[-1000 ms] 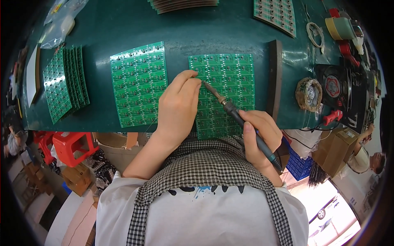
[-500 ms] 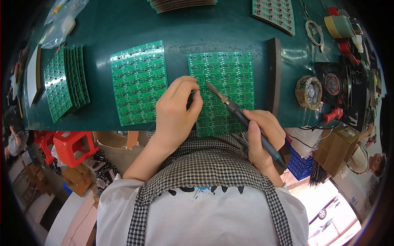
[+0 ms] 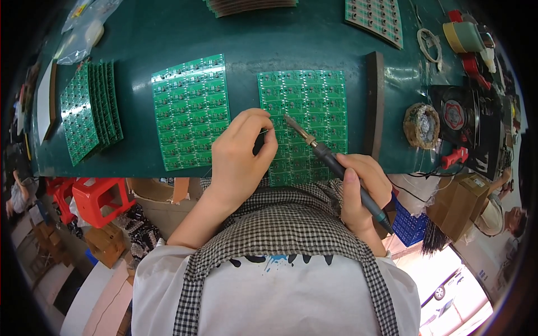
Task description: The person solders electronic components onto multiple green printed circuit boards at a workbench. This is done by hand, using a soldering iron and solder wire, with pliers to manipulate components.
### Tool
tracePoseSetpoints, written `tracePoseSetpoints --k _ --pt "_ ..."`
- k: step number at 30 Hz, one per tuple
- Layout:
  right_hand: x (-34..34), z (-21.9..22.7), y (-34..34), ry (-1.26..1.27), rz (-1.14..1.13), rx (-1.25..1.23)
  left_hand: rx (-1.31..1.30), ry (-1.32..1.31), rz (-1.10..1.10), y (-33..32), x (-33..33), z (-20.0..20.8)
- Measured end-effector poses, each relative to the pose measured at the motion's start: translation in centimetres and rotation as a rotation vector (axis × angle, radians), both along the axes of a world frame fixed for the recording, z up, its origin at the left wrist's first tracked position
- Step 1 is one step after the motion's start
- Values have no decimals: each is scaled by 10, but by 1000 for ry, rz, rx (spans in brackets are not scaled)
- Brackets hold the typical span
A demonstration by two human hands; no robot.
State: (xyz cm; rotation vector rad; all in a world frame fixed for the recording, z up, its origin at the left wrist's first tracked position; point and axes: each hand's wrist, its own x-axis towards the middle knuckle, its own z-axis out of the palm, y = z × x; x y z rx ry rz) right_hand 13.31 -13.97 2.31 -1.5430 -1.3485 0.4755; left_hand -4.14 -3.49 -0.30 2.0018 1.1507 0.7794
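Observation:
A green panel of small circuit boards (image 3: 318,89) lies flat in front of me. My right hand (image 3: 361,187) is closed around a dark soldering iron (image 3: 330,159), held slanting so its tip meets the panel left of its middle. At the panel's left edge my left hand (image 3: 244,148) pinches thumb and forefinger together, close to the iron's tip. A thin strand of solder wire shows faintly in that pinch; its end at the fingertips is too small to make out. Left of this hand lies a second green circuit board panel (image 3: 190,115).
Upright circuit panels (image 3: 84,115) stand at the left. A dark bar (image 3: 374,106) lies right of the working panel. Farther right are a round holder with silvery filling (image 3: 421,126), a black fan-like unit (image 3: 455,115) and a tape roll (image 3: 464,37). More boards (image 3: 374,19) lie at the back.
Both hands have shifted slightly toward me. The iron's tip has moved a little nearer and to the right on the panel. Both grips look the same.

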Motion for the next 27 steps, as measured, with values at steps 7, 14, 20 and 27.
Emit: tracePoseSetpoints --k 7,14,20,27 --pt "-2 -2 -2 -10 13 28 53 12 20 -2 1 -7" --pt "-4 -7 1 -11 24 45 76 9 49 -3 3 -10" --pt "-5 -6 -1 -25 40 54 85 38 45 -4 3 -9" --pt "-6 -3 -11 -29 32 33 95 51 4 -4 -2 -8"
